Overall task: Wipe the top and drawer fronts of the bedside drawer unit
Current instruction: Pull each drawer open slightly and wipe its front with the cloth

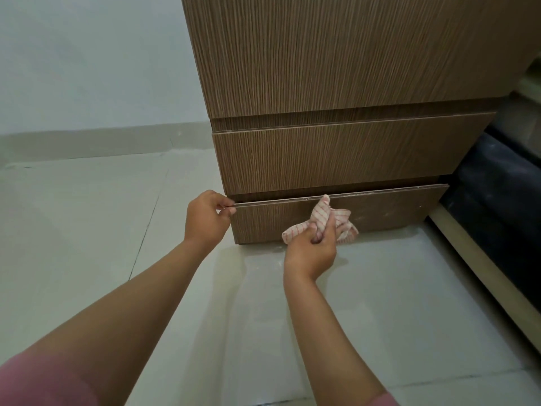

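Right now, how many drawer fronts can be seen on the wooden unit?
3. The top drawer front is tallest, the middle drawer front sits below it, and the bottom drawer front is at the floor, partly behind the striped cloth. More may be hidden above the frame.

Matt, ribbed wood-grain drawer unit (336, 68), soft striped woven cloth (330, 218), and glossy smooth tile floor (366, 317).

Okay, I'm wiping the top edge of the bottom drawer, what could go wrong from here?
The left hand pinches the bottom drawer at its top corner; if the drawer slides shut, the fingers could get nipped. The cloth in the right hand hangs loose, so a tail may drag over the dusty floor.
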Demonstrator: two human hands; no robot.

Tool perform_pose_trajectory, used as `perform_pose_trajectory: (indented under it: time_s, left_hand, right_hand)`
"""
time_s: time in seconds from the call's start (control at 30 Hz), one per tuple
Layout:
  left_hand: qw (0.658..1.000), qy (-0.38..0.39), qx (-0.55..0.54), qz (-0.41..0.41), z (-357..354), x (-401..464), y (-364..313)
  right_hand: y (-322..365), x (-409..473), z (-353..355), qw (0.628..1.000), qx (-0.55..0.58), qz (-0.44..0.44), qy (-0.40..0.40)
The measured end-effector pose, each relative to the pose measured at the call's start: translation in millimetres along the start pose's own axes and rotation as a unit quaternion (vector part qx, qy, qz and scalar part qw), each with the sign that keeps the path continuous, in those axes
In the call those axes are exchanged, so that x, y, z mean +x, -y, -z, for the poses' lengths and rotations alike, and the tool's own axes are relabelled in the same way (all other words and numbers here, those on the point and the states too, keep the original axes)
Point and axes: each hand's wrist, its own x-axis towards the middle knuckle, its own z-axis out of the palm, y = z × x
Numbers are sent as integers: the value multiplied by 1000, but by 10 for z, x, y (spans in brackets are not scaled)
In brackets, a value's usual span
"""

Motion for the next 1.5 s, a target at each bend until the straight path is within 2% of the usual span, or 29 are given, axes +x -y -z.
perform_pose_trajectory:
  time_s: [0.13,0.3,0.5,0.87,1.4,1.5]
  left_hand:
    - [1000,22,4,-2,81,-51,-5]
    - [997,68,2,23,184,-91,-38]
    - [995,101,-5,23,263,-129,-49]
    - [993,111,-12,27,274,-131,-52]
    - [993,116,-3,34,311,-111,22]
    - [992,119,-16,27,197,-128,-180]
  right_hand:
    - [-10,-272,-50,999,0,-1,44]
    - [24,-509,-157,994,-9,44,96]
    - [-32,-550,-293,989,-57,88,104]
    - [98,-275,-275,993,-86,33,74]
    - [227,618,39,991,-126,-46,8]
    - [356,927,258,990,-134,-28,-12]
